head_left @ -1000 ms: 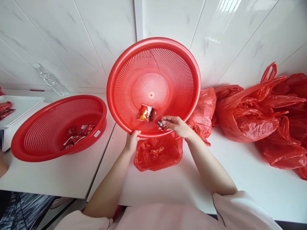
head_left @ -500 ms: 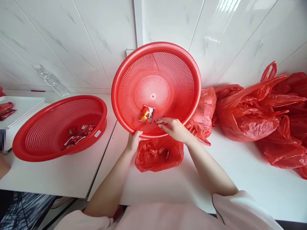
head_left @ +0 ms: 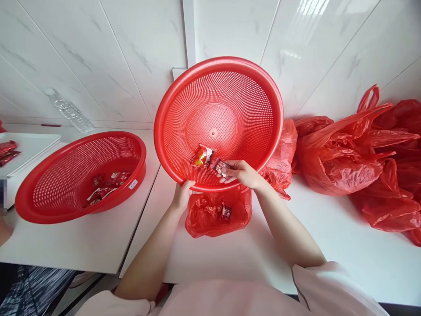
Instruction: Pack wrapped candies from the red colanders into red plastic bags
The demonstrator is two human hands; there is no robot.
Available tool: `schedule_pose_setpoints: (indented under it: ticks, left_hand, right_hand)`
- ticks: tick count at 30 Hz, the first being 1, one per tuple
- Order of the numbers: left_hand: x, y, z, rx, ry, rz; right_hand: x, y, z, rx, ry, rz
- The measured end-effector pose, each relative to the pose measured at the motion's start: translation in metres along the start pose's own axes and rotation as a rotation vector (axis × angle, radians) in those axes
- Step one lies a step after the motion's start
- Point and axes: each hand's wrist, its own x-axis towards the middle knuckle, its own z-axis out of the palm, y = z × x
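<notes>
A red perforated plastic basket (head_left: 177, 101) is tilted toward me, propped up off the table. My left hand (head_left: 183, 193) grips its lower left rim with the thumb over the edge. Inside the basket, my right hand (head_left: 241, 173) has its fingers closed on a dark red snack packet (head_left: 219, 167). Beside that, a red and gold snack packet (head_left: 203, 156) lies on the basket's lower wall. Directly below the rim, an open red plastic bag (head_left: 200, 226) sits on the table with a few small wrapped packets (head_left: 226, 211) in it.
A second red basket (head_left: 49, 184) with several packets stands to the left. Further left are a white tray (head_left: 39, 142), a clear plastic bottle (head_left: 74, 115) and part of another person's arm (head_left: 4, 230). Several red plastic bags (head_left: 338, 162) are heaped at the right against the tiled wall.
The dark red packet now shows in my right hand. Another dark packet has appeared in the open bag below. The tilted basket has shifted slightly to the right.
</notes>
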Motion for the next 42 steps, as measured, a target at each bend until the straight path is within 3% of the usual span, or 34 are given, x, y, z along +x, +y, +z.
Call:
schedule_pose_setpoints:
  ticks: [2,5,8,10,12,16,19,22,26,33,35,37,42]
  left_hand:
    - [0.002,0.001,-0.001,-0.013,-0.003,0.019]
    - [0.003,0.002,-0.003,-0.017,0.021,0.043]
    - [0.003,0.001,-0.003,-0.022,0.011,0.031]
    - [0.002,0.002,-0.002,-0.009,-0.021,0.013]
    - [0.0,0.002,0.001,0.01,-0.063,-0.003]
    - [-0.007,0.003,0.006,0.018,-0.167,-0.069]
    - [-0.012,0.002,0.008,0.018,-0.257,-0.121]
    - [-0.015,0.001,0.009,0.031,-0.3,-0.136]
    - [-0.014,0.002,0.009,0.051,-0.287,-0.126]
    - [-0.006,0.01,0.001,0.05,-0.167,-0.071]
    - [-0.004,0.011,0.0,0.053,-0.123,-0.053]
    - [-0.003,0.011,-0.001,0.05,-0.08,-0.037]
    - [0.001,0.007,-0.003,0.011,-0.052,-0.008]
  right_hand:
    - [-0.004,-0.005,-0.002,0.033,-0.036,-0.019]
    - [-0.012,-0.015,-0.002,-0.136,-0.137,-0.113]
    - [-0.02,-0.024,0.003,-0.257,-0.262,-0.111]
    - [-0.022,-0.027,0.009,-0.32,-0.199,-0.127]
    - [-0.02,-0.026,0.015,-0.447,-0.037,-0.225]
    - [-0.011,-0.015,0.023,-0.918,0.209,-0.466]
    - [-0.005,-0.003,0.023,-1.261,0.212,-0.507]
    - [-0.002,0.004,0.021,-1.339,0.219,-0.495]
    - [-0.001,0.003,0.019,-1.054,0.237,-0.441]
    - [0.002,0.003,0.016,0.252,0.155,-0.109]
    - [0.002,0.001,0.016,0.487,0.124,-0.073]
    - [0.001,-0.002,0.017,0.546,0.12,-0.095]
    - [-0.002,-0.007,0.02,0.437,0.145,-0.111]
